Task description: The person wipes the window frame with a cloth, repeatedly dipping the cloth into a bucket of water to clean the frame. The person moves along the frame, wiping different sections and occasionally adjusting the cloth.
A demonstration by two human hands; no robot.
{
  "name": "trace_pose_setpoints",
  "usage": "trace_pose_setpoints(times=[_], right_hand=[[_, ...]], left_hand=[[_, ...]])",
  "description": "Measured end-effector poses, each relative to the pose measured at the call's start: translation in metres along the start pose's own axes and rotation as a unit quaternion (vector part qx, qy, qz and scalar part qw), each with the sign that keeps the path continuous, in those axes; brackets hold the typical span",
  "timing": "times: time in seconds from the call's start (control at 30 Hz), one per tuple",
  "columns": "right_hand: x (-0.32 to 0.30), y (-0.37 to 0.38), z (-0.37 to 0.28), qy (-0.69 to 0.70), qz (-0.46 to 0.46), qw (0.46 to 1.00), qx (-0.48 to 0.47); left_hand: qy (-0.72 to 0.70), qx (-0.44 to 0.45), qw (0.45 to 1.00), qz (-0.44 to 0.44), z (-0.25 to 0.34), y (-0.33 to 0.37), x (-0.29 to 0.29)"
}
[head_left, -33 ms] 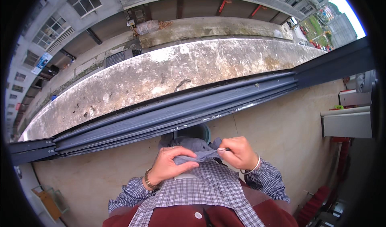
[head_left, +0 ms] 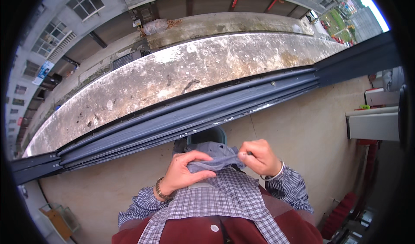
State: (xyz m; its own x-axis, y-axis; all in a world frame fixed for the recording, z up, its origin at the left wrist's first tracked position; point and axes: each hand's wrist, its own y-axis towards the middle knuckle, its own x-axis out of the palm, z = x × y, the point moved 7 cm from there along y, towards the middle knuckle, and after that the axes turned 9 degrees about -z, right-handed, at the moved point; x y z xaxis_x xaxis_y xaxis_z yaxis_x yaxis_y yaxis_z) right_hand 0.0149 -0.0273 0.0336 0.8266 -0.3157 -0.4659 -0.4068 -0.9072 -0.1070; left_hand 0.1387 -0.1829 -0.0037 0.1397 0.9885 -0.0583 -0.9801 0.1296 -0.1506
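Plainly, from the head view, both hands are at work on one grey cloth point(head_left: 214, 153), held in front of the body, just above the apron point(head_left: 194, 205) and near the bucket point(head_left: 223, 133). The left hand point(head_left: 179, 172) makes a loose C — thumb and forefinger parted, with a bunched fold of cloth lying between them. Its other fingers are mostly hidden. The right hand point(head_left: 261, 158) is curled much tighter, its thumb and forefinger pinching the cloth's right end; a small dark bit shows at those fingertips, too small to identify. A watch point(head_left: 161, 189) circles the left wrist, a bracelet point(head_left: 276, 173) the right. Beyond the bucket runs the window rail point(head_left: 194, 113).
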Motion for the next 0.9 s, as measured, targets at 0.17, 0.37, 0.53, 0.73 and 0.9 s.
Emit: trace_pose_setpoints(times=[0.17,0.37,0.53,0.73,0.9], right_hand=[[-0.028,-0.016,0.020,0.043,0.070,0.996,0.023],[-0.067,-0.048,0.047,0.033,0.242,0.965,0.096],[-0.052,-0.057,0.057,0.050,0.186,0.977,0.096],[-0.035,-0.047,0.077,0.107,0.162,0.979,0.056],[-0.081,-0.069,0.072,-0.006,0.241,0.967,0.079]], left_hand=[[0.043,-0.003,0.998,-0.048,-0.005,0.048,0.019],[-0.203,-0.032,0.978,-0.043,-0.019,0.077,0.043],[-0.236,0.001,0.969,-0.074,-0.002,0.095,0.057],[-0.202,0.117,0.960,-0.154,0.030,0.116,0.077],[-0.213,-0.060,0.974,-0.044,0.010,0.124,0.075]])
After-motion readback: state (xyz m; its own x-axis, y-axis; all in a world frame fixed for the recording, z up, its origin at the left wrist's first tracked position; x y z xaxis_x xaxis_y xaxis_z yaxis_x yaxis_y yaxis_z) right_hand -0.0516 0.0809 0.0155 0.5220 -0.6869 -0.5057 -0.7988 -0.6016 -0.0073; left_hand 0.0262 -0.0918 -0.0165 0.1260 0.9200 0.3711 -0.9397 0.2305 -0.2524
